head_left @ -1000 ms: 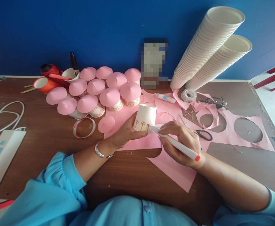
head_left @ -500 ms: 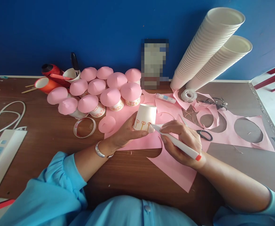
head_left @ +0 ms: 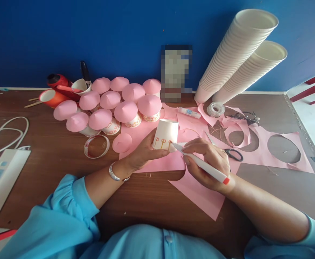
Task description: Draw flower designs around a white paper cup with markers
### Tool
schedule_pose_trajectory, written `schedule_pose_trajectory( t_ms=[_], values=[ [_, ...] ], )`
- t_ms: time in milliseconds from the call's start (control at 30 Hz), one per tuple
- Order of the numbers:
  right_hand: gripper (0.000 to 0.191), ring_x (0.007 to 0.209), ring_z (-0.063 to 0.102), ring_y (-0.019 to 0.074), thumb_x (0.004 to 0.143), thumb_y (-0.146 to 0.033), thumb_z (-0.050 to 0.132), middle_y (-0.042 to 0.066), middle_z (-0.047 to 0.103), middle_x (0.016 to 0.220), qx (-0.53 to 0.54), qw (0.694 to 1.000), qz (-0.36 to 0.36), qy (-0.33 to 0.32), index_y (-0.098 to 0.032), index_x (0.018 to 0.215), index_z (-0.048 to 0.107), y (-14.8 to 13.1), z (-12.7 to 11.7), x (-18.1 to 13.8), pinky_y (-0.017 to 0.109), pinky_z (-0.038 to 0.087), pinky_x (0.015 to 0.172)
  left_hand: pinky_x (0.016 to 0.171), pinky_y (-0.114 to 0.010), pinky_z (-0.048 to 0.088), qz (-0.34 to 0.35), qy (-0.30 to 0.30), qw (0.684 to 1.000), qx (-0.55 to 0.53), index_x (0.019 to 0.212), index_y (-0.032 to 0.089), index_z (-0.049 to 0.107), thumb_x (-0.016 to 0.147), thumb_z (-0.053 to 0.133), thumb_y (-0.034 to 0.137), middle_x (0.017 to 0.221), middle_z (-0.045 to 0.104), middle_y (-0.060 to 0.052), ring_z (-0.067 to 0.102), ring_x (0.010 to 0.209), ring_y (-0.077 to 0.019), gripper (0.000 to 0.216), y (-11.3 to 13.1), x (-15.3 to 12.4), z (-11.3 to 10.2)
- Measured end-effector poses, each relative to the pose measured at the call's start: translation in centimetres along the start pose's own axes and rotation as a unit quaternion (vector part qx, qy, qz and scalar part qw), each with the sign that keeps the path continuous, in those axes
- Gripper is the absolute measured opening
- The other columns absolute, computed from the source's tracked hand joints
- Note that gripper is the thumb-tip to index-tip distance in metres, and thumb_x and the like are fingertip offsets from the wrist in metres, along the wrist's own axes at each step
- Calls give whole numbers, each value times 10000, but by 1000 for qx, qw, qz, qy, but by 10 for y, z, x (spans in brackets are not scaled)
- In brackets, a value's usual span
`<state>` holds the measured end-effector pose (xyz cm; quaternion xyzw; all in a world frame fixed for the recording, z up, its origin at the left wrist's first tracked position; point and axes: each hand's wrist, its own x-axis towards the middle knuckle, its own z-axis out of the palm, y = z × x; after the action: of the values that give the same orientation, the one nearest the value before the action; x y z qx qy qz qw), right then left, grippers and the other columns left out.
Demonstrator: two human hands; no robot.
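My left hand (head_left: 148, 151) grips a white paper cup (head_left: 167, 130), held upside down with its narrow end up. Small red flower shapes on orange stems run along the cup's lower band. Between the fingers of my right hand (head_left: 209, 162) is a white marker (head_left: 205, 167) with a red end. Its tip touches the cup at the rightmost flower, or comes very close. Behind the cup stand several paper cups with pink cone tops (head_left: 126, 111), some with drawn patterns. Pink paper (head_left: 157, 163) lies beneath my hands.
Two tall stacks of paper cups (head_left: 235, 54) lean at the back right. Scissors (head_left: 235, 154), clear tape (head_left: 216, 109), a glue stick (head_left: 189, 112) and cut pink sheets lie to the right. A cut cup ring (head_left: 96, 146) and a power strip (head_left: 6, 183) are on the left.
The marker tip has shifted very slightly at the rightmost flower. Both hands keep their hold, and nothing else has visibly moved apart from a slight shift of the view.
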<state>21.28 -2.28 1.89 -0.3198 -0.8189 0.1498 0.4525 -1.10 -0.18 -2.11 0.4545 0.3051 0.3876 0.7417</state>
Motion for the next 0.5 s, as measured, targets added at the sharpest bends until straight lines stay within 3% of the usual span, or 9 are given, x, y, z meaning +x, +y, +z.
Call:
schedule_pose_trajectory(
  t_ms=[500],
  values=[
    [172, 704, 759, 193, 953, -110, 617, 24, 751, 830, -31, 999, 2, 18, -248, 1054, 615, 0, 1, 0, 314, 597, 565, 1032, -458, 513, 1, 12, 1000, -1, 1354, 260, 647, 804, 887, 350, 1192, 730, -90, 644, 1231, -313, 607, 1, 0, 1]
  ],
)
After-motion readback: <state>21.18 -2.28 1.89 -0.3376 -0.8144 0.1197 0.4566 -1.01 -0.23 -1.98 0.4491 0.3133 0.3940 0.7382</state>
